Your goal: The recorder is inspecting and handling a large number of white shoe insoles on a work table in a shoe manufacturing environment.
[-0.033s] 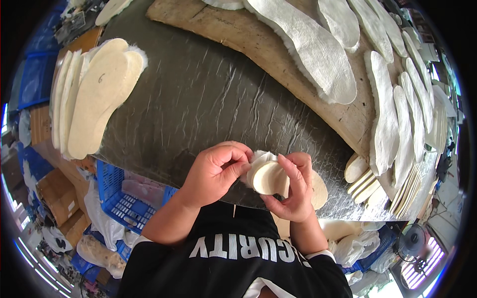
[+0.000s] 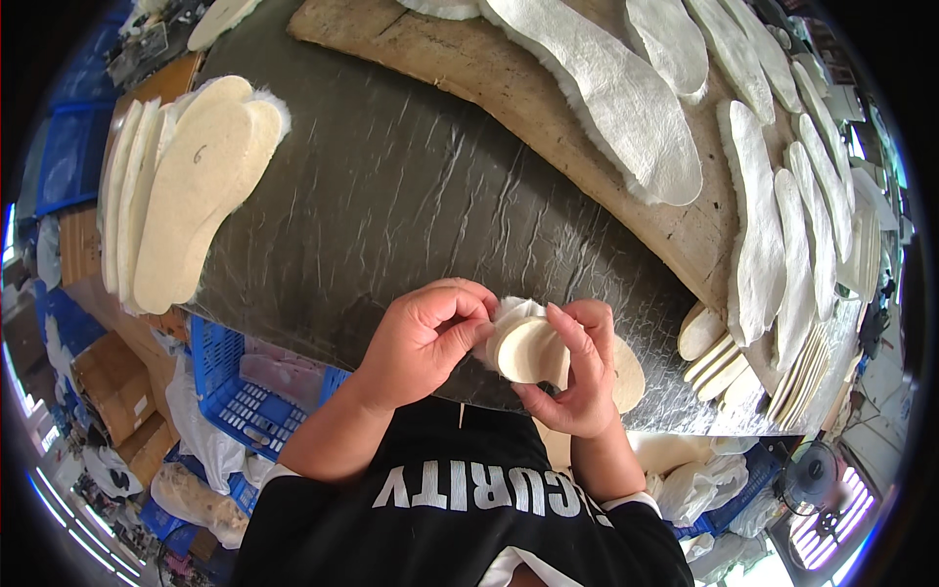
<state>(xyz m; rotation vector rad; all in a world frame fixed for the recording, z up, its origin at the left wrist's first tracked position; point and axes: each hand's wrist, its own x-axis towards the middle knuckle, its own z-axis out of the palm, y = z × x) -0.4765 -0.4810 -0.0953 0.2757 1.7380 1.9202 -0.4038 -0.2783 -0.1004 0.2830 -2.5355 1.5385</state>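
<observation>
Works over a dark tabletop (image 2: 391, 186) beneath the fingers. Has white shearling insoles (image 2: 626, 108) beyond the fingers, seemingly spread to stay separate, and cream insoles (image 2: 196, 186) stacked left of them, probably to save space. Curls right hand (image 2: 584, 377), half open, round a bent fleece-lined insole (image 2: 533, 354); pinches its edge with left hand (image 2: 425, 338), almost closed, apparently for control.

"What sort of place is this?"
"A workshop: stacked cream foot-shaped insoles (image 2: 191, 210) at ten o'clock on the dark, glossy tabletop (image 2: 391, 205), white fleecy sole-shaped pieces (image 2: 753, 225) between one and three."
"Anything else?"
"A blue latticed plastic crate (image 2: 212, 357) toward eight."
</observation>
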